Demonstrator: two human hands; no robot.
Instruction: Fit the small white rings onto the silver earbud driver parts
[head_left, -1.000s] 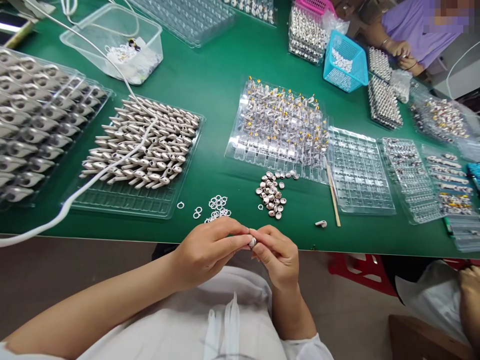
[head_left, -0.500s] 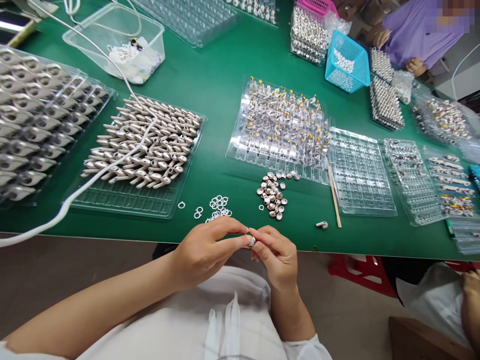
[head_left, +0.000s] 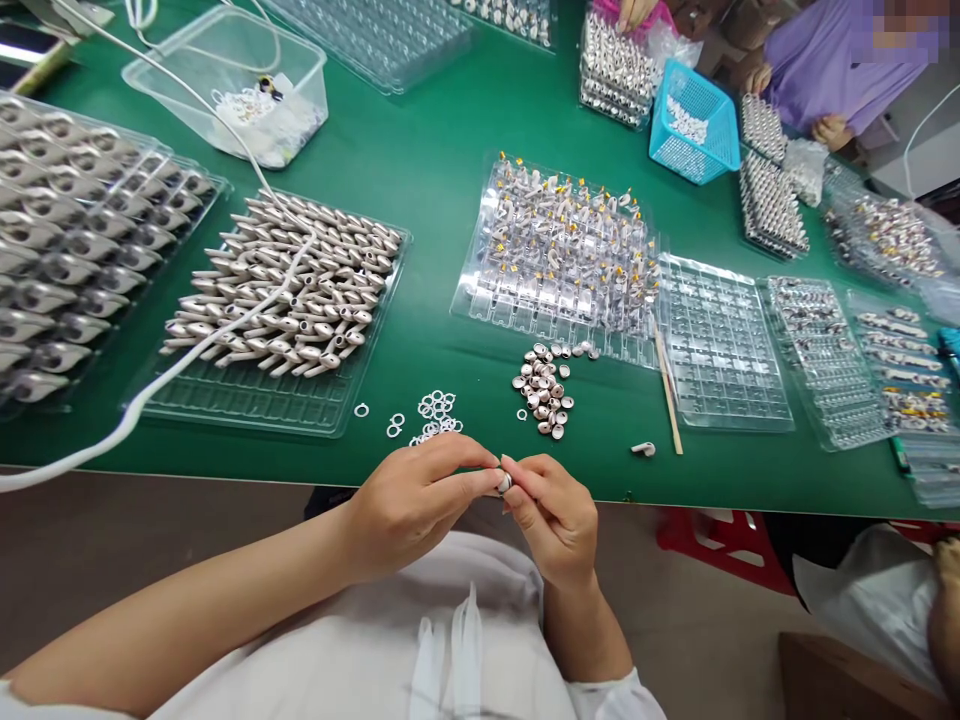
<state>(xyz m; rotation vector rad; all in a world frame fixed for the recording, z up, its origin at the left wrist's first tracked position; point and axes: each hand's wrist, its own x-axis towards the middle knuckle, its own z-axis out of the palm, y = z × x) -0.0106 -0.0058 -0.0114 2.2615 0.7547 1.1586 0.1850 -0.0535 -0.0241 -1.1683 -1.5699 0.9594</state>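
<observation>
My left hand and my right hand meet just off the table's front edge. Between their fingertips is a small rounded white earbud part with a dark line on it; the fingers cover much of it. Both hands pinch it, thumb against fingers. Just beyond my left hand lies a loose group of thin white rings. Past my right hand is a heap of pearly, cup-shaped earbud caps. To the right, a single white earbud rests on the green table.
A tray of earbud shells sits left, crossed by a white cable. Ahead are a tray of earbud parts with orange bits, a wooden stick and a blue basket. A co-worker in purple sits across.
My right hand has shifted and turned slightly around the earbud part, while my left hand stays nearly still. Another person's hand has appeared at the pink basket at the top.
</observation>
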